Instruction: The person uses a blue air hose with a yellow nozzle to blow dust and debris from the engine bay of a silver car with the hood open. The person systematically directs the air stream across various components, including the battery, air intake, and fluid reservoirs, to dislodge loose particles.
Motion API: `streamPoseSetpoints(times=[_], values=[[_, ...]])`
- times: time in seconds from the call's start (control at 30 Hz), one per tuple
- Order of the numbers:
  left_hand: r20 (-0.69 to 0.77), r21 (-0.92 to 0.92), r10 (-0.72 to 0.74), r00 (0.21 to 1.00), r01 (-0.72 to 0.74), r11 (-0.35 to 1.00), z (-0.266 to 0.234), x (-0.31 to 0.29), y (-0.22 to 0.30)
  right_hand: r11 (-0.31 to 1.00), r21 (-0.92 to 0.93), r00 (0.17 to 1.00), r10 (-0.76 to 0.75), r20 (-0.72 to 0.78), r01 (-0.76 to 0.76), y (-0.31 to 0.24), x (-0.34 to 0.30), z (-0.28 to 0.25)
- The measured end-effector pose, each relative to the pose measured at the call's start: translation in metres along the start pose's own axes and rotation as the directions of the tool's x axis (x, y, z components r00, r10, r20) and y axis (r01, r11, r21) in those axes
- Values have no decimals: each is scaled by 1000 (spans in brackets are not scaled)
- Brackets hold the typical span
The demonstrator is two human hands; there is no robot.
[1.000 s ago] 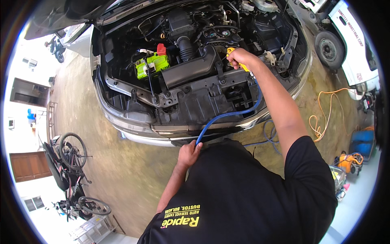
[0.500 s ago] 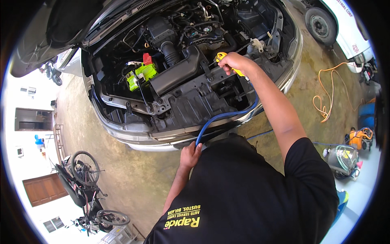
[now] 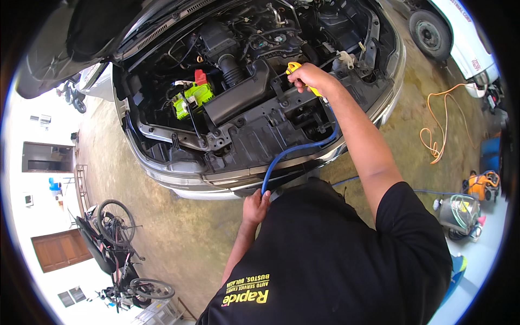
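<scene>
My right hand [image 3: 313, 79] is closed around a yellow air blow gun [image 3: 293, 67], held above the front of a car's open engine bay [image 3: 273, 40]. From the gun's lower end a blue air hose [image 3: 295, 151] curves down over the front panel and bumper. Lower down, by the front of my black shirt, my left hand [image 3: 255, 207] grips that hose. The gun's nozzle is too small and dark to make out. Left of the gun lie a black intake duct [image 3: 241, 95] and a bright green battery [image 3: 194, 101] with a red terminal cover [image 3: 201, 77].
The raised hood [image 3: 65, 49] covers the upper left. A bicycle [image 3: 116, 227] stands at the left, beside a white wall. On the right are an orange hose [image 3: 433, 143] on the concrete floor, a white vehicle's wheel [image 3: 429, 35] and an orange machine [image 3: 481, 186].
The view has shifted slightly, so the car appears a little to the right. Both hands keep their grips, and the blow gun stays over nearly the same part of the engine bay.
</scene>
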State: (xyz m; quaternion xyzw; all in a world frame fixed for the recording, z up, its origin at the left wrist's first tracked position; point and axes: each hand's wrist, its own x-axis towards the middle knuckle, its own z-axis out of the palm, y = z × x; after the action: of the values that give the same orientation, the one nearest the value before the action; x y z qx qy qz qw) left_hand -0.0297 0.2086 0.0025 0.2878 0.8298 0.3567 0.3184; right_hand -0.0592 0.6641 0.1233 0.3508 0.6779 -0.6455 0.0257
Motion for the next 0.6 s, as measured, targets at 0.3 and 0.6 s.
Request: streamPoseSetpoints(times=[0.3, 0.6], values=[[-16, -12, 18, 1000, -18, 1000, -6, -10, -4, 1000, -10, 1000, 5, -30, -6, 4, -14, 24], [-30, 2, 59, 998, -59, 998, -10, -13, -16, 1000, 0, 991, -8, -132, 8, 6, -15, 22]])
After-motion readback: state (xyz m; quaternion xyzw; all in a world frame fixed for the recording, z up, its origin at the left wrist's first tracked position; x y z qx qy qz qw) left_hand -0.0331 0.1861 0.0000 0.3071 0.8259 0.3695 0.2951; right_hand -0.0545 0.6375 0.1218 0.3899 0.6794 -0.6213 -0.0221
